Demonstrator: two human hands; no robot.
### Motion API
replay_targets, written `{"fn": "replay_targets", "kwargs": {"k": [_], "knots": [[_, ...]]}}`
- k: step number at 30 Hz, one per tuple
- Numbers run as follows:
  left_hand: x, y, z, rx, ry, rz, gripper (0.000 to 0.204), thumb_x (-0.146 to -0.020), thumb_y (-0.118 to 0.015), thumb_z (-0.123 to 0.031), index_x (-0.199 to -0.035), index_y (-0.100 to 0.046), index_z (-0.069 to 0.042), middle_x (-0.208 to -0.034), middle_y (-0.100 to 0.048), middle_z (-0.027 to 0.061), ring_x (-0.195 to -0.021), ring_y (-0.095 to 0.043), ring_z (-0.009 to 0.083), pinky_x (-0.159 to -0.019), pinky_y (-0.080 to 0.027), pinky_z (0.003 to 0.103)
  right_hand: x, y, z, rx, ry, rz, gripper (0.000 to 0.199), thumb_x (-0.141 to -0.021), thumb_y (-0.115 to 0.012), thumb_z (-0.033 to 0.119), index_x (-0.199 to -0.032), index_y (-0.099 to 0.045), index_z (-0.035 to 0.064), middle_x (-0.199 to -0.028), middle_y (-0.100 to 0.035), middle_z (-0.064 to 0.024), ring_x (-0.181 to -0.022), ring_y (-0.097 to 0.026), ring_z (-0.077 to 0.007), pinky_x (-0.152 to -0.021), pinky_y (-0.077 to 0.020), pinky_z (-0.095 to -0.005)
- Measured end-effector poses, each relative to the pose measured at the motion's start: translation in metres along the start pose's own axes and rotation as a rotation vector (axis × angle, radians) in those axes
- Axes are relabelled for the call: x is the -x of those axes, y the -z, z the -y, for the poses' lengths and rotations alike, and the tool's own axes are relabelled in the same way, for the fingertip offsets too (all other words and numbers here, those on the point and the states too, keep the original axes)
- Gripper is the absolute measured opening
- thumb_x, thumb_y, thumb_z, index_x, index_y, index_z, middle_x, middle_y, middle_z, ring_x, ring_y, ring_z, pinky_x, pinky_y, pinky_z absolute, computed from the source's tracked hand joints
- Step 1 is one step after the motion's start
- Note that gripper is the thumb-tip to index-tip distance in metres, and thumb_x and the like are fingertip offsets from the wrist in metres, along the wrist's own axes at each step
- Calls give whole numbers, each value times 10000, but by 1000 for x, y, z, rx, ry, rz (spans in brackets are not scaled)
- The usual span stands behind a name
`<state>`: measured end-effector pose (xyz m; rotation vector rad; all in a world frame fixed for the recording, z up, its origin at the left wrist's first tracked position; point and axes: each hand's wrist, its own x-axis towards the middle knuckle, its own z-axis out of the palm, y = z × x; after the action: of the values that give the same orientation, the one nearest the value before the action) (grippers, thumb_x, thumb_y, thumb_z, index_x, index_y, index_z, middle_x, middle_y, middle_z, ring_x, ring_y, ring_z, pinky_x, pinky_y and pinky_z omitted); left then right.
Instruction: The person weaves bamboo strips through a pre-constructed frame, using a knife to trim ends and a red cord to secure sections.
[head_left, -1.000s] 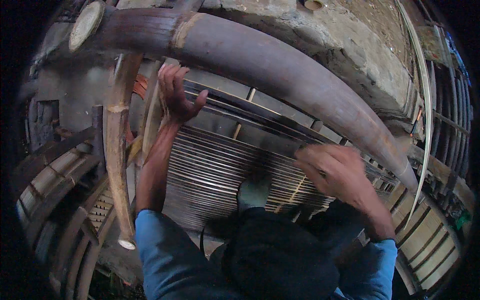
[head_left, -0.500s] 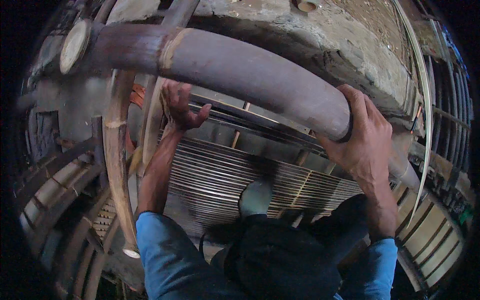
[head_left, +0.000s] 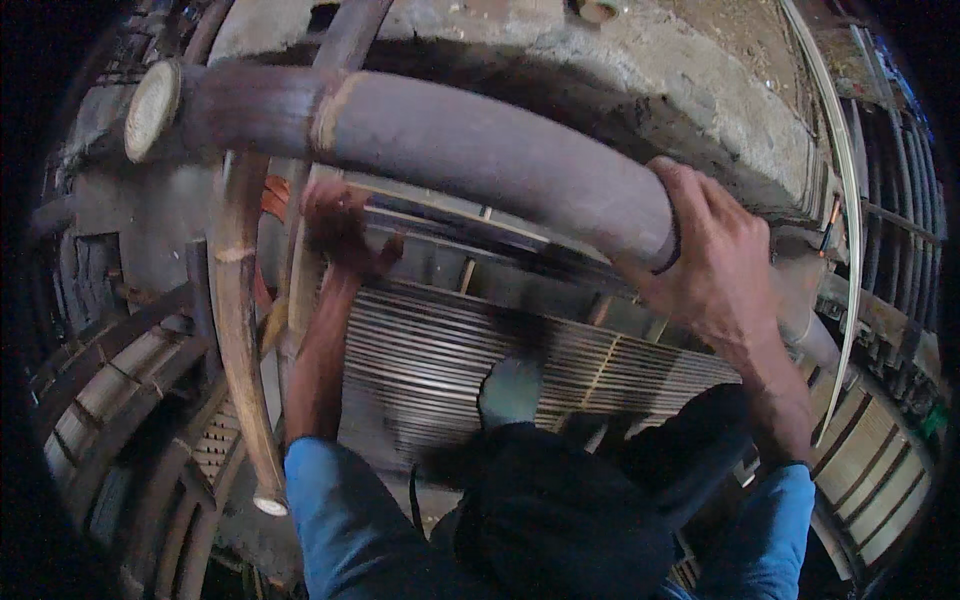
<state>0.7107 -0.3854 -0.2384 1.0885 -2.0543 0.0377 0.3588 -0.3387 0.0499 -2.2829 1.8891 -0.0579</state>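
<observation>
A thick grey bamboo pole [head_left: 450,140] runs across the upper part of the head view, from a cut end at the upper left down to the right. My right hand [head_left: 705,260] is wrapped around it near its right part. My left hand [head_left: 335,225] is blurred and rests on a thin upright slat [head_left: 300,300] at the left edge of a mat of thin bamboo slats [head_left: 460,350]. Both forearms wear blue sleeves. My foot in a pale shoe [head_left: 510,390] stands on the mat.
A thinner curved bamboo pole [head_left: 240,330] stands upright at the left. A concrete block [head_left: 640,70] lies behind the thick pole. Curved bamboo frames [head_left: 110,400] sit at the lower left, and bent strips [head_left: 850,250] and slatted pieces at the right.
My right hand rose from over the mat and gripped the thick pole. The pole has swung lower and nearer. My left hand stayed on the slat at the mat's left edge.
</observation>
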Motion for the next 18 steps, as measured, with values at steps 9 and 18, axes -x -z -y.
{"fn": "replay_targets", "kwargs": {"k": [9, 18], "knots": [[3, -11, -2, -44, -41, 127, 703, -780, -639, -655, -1204, -535, -103, -1158, -476, 171, -1135, -473, 384, -1030, -337, 611, -3, -6, 11, 1, -58, 58, 698, -607, -839, 186, -1246, -576, 88, -1088, -679, -145, -994, -682, -356, -840, -551, -449], [-24, -13, 14, 54, -89, 88, 612, -769, -701, -555, -1095, -567, -55, -1101, -475, 198, -1077, -455, 401, -963, -346, 604, -8, -8, 13, 25, -115, 73, 698, -588, -851, 188, -1224, -578, 94, -1075, -683, -145, -977, -689, -357, -818, -556, -452]]}}
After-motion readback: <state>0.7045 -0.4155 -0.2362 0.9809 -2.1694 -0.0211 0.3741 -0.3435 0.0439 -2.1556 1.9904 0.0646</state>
